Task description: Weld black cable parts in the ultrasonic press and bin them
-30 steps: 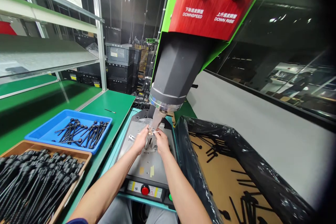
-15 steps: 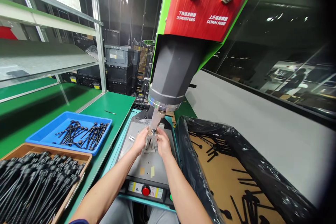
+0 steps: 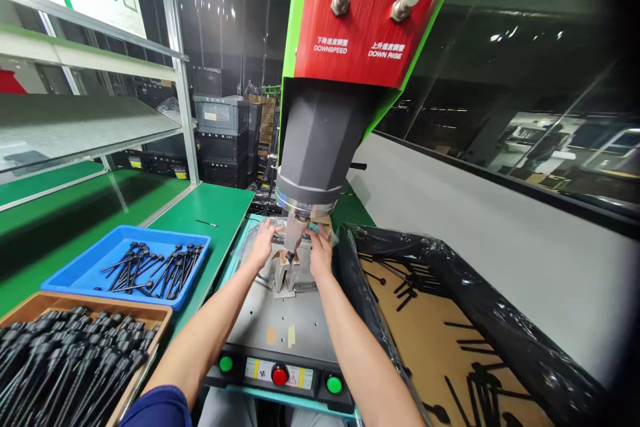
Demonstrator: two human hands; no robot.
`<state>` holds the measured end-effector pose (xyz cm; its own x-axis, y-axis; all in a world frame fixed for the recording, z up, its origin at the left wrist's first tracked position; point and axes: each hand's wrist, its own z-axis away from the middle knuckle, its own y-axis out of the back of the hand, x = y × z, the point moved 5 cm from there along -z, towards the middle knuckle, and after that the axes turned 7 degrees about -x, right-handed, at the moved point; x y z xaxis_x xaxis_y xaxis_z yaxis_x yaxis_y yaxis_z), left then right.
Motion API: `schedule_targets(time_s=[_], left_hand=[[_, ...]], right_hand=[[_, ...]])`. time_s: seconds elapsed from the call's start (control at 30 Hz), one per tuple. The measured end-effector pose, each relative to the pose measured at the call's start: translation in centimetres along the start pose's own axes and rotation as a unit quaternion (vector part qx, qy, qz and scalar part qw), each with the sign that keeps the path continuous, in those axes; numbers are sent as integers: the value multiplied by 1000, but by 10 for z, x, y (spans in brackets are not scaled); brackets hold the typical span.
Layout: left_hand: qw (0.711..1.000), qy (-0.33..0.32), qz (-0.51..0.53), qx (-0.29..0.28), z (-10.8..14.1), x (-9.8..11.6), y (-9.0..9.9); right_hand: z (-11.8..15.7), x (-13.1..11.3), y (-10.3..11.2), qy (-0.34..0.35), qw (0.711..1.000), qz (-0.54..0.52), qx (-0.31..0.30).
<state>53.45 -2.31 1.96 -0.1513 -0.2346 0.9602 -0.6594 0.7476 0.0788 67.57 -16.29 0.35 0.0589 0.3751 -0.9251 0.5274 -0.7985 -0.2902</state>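
Note:
In the head view, my left hand (image 3: 263, 245) is at the left of the machine's metal horn (image 3: 294, 232), its fingers closed on clear plastic film (image 3: 280, 221). My right hand (image 3: 320, 251) is on the horn's other side, fingers bent over the same film; its fingertips are partly hidden. Between my hands stands a small metal fixture (image 3: 284, 278) on the grey base plate (image 3: 280, 320). A small black piece (image 3: 289, 256) sits at the fixture's top, just under the horn. Neither hand touches the fixture.
To the left are a blue tray (image 3: 65, 278) and a brown tray (image 3: 163, 313) with black rod-like parts. A black-lined box (image 3: 425, 347) with similar parts stands at the right. Two green buttons (image 3: 226, 364) and a red button (image 3: 280, 375) line the machine's front.
Both hands have left the fixture and moved back and apart to the plastic film behind it. The black piece at the fixture's top now shows. The camera view has shifted slightly.

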Motion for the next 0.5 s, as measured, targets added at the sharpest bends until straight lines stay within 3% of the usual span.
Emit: schedule_targets(time_s=[0.1,0.3,0.5], left_hand=[[994,-69,-80,-28,-5,11,5],[998,15,47,-25,17,-24,6],[985,58,163,-19,30,-46,2]], right_hand=[[4,-4,7,32,999,-1,3],[32,36,16,-62,995,-77,21],[26,50,23,-155,974,-166,19]])
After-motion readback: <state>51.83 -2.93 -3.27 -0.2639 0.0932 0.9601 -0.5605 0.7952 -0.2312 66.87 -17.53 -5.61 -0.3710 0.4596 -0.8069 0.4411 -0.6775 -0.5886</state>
